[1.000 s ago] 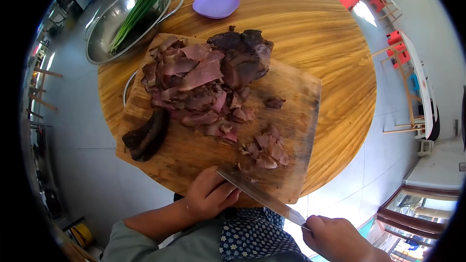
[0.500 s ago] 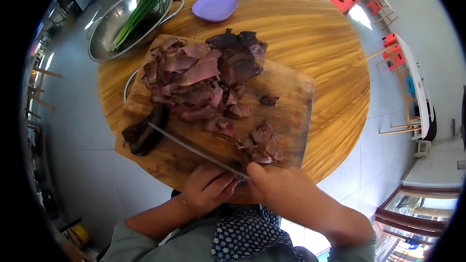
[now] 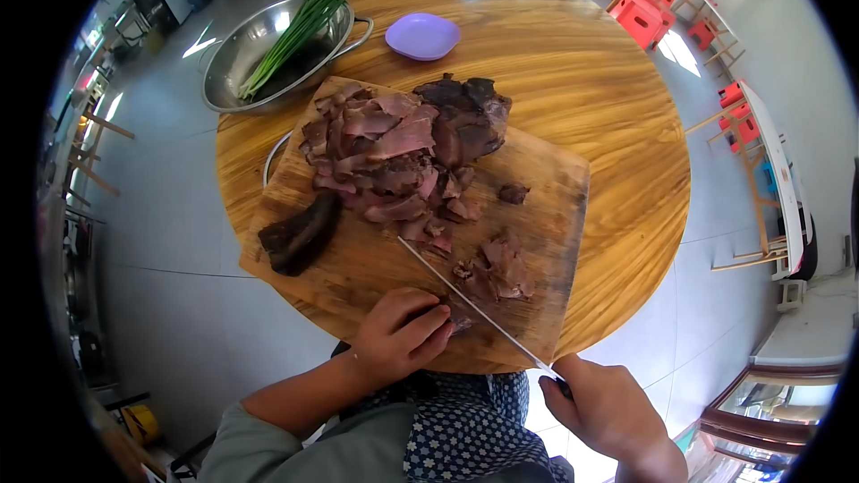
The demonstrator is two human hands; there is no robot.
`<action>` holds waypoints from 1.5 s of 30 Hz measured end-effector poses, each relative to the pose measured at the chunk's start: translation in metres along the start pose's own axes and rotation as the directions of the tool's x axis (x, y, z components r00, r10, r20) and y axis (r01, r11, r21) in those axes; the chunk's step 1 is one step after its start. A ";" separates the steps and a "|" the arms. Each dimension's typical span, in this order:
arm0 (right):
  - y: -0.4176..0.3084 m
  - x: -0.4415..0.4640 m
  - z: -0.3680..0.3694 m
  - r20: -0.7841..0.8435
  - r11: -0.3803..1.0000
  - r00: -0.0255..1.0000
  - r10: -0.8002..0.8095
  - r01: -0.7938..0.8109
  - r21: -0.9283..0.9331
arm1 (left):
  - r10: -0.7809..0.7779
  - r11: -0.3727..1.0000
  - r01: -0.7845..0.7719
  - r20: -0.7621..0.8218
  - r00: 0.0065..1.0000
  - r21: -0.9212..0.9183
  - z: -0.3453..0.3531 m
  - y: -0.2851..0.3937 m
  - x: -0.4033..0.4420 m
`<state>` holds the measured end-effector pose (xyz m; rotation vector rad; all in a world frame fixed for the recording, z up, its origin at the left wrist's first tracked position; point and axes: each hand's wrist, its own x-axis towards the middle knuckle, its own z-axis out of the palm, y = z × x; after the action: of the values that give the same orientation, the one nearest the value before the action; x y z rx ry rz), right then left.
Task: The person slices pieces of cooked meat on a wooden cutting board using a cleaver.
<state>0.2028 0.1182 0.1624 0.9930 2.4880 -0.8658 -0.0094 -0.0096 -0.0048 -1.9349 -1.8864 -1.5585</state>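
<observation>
My right hand (image 3: 601,401) is closed around the handle of a knife (image 3: 483,311), whose blade points up and left over the wooden cutting board (image 3: 358,259). Near the board's front edge, my left hand (image 3: 403,331) presses with bent fingers on a dark piece of meat (image 3: 460,322), mostly hidden beneath them. A large heap of sliced meat (image 3: 385,143) covers the upper left of the board, beside a dark chunk (image 3: 470,121). Smaller slices (image 3: 506,266) lie right of the blade, and a dark curved piece (image 3: 300,234) rests at the board's left.
Behind the board, a metal basin (image 3: 224,80) holds long green stalks (image 3: 300,31). A purple plate (image 3: 422,37) sits on the round wooden table (image 3: 617,152). Red stools (image 3: 637,20) and a white table (image 3: 774,161) stand farther off, at the right.
The knife first swung left across the board with my right hand near my left, then drew back to the right. My left hand stays low on the board. The view has shifted slightly.
</observation>
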 end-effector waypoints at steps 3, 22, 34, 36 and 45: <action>0.001 -0.002 0.009 0.056 1.000 0.998 0.008 -0.009 0.012 | -0.001 1.000 0.001 0.029 1.000 0.009 -0.003 -0.001 0.000; 0.000 -0.006 0.004 0.224 1.000 0.974 0.019 -0.024 0.016 | -0.023 1.000 0.023 0.119 0.993 0.000 -0.006 -0.004 -0.004; -0.015 0.071 0.028 0.078 0.969 0.967 -0.241 0.244 -0.044 | -0.012 1.000 0.011 0.069 0.998 0.018 -0.004 -0.001 -0.001; -0.003 0.084 0.023 -0.002 0.964 0.964 -0.264 0.264 -0.020 | 0.001 1.000 -0.002 0.060 0.998 0.024 -0.005 0.001 -0.001; 0.002 0.021 -0.009 -0.063 0.985 0.995 -0.080 0.089 0.148 | -0.065 0.998 0.065 0.011 0.998 -0.022 -0.006 0.003 0.000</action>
<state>0.1890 0.1359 0.1578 0.9786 2.5601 -1.0801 -0.0104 -0.0139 0.0002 -1.9121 -1.9636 -1.5959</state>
